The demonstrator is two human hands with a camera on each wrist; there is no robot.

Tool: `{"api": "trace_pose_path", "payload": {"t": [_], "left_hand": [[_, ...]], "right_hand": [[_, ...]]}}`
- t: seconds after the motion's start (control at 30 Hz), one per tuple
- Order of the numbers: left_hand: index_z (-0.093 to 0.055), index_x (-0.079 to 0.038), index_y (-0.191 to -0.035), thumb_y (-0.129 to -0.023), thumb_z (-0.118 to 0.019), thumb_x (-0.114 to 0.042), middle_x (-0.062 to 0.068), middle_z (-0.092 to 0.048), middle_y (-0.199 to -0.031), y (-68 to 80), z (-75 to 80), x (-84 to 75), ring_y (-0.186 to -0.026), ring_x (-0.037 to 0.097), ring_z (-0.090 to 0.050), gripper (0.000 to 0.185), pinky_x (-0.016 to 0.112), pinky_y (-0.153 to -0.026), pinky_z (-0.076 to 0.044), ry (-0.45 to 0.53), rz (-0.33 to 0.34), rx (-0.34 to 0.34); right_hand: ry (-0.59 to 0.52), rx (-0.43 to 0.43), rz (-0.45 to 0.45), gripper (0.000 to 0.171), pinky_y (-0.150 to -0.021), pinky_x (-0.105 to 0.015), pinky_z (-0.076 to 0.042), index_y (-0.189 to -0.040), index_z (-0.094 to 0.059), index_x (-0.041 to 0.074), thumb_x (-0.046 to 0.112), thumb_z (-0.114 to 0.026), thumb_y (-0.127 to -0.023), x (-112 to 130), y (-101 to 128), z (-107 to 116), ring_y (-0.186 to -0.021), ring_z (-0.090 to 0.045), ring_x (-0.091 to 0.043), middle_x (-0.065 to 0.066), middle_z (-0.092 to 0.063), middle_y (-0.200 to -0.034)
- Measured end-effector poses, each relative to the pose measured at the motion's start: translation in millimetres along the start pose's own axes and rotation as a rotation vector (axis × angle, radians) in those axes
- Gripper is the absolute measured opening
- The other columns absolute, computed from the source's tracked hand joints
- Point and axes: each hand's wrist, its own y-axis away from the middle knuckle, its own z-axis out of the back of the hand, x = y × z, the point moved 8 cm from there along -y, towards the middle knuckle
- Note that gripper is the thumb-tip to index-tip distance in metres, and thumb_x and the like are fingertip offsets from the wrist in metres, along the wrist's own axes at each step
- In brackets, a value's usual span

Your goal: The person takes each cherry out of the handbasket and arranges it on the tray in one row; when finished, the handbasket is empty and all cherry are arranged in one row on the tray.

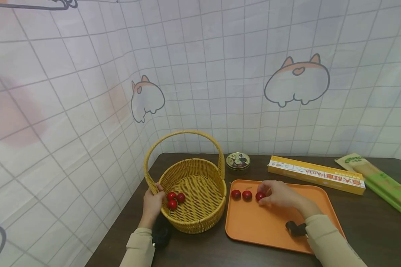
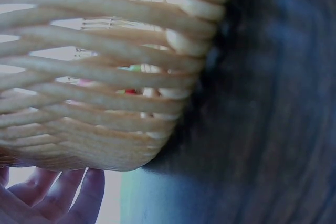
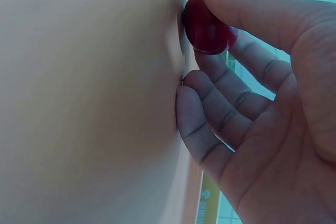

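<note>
My left hand [image 1: 152, 204] holds the yellow woven basket [image 1: 195, 227] at its left rim, by the foot of the arched handle. In the left wrist view its fingers [image 2: 86, 195] lie against the weave outside. Three red cherries [image 1: 172, 204] sit inside the basket, close to that hand. Over the orange tray [image 1: 254, 228], my right hand [image 1: 282, 194] pinches a cherry [image 3: 202, 27] between thumb and fingers, with other fingertips [image 3: 190, 111] right at the tray surface. Two more cherries [image 1: 247, 195] lie on the tray to its left, in a row.
A round tin [image 1: 238, 161] stands behind the tray, beside the basket. A yellow pasta box [image 1: 315, 175] and a green-and-tan packet [image 1: 381, 183] lie at the back right. A patterned cloth [image 1: 204, 92] hangs behind the dark table [image 1: 200, 250].
</note>
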Motion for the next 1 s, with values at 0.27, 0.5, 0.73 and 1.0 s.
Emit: {"api": "trace_pose_path", "payload": {"t": [0.27, 0.5, 0.73, 1.0], "left_hand": [[-0.054, -0.003, -0.093, -0.08, -0.053, -0.001, 0.005, -0.048, -0.074, 0.8, -0.1, -0.8, -0.072, 0.021, -0.05, 0.013, 0.03, -0.062, -0.042, -0.021, 0.014, -0.008], [-0.053, -0.003, -0.09, -0.079, -0.052, -0.001, 0.006, -0.047, -0.073, 1.5, 0.1, -1.8, -0.068, 0.021, -0.048, 0.012, 0.03, -0.058, -0.041, -0.021, 0.007, -0.008], [-0.053, -0.004, -0.089, -0.078, -0.052, 0.001, 0.005, -0.046, -0.072, -0.3, -1.8, -1.5, -0.065, 0.02, -0.045, 0.012, 0.029, -0.057, -0.039, -0.003, -0.011, -0.013], [-0.053, -0.002, -0.092, -0.078, -0.053, 0.0, 0.005, -0.048, -0.075, 1.6, -0.3, -1.9, -0.07, 0.02, -0.049, 0.014, 0.03, -0.061, -0.042, 0.002, 0.006, -0.011]], "right_hand": [[0.025, 0.006, 0.024, 0.037, -0.067, -0.032, -0.045, -0.105, -0.063, 0.007, 0.022, -0.082, -0.077, 4.0, 1.5, -0.3, -0.081, -0.056, -0.017, -0.002, -0.062, -0.092], [0.052, -0.017, 0.027, 0.039, -0.073, -0.036, -0.05, -0.108, -0.064, 0.006, 0.022, -0.081, -0.077, 6.3, 6.0, 10.4, -0.087, -0.062, -0.021, -0.005, -0.064, -0.099], [0.121, -0.09, 0.049, 0.028, -0.074, -0.036, -0.048, -0.108, -0.066, 0.008, 0.027, -0.07, -0.089, 19.0, 13.2, 28.2, -0.085, -0.059, -0.017, 0.0, -0.064, -0.097], [0.066, -0.098, 0.152, 0.016, -0.067, -0.029, -0.049, -0.103, -0.068, 0.011, 0.022, -0.067, -0.091, 65.6, 4.4, 9.1, -0.079, -0.06, -0.013, 0.003, -0.065, -0.096]]}}
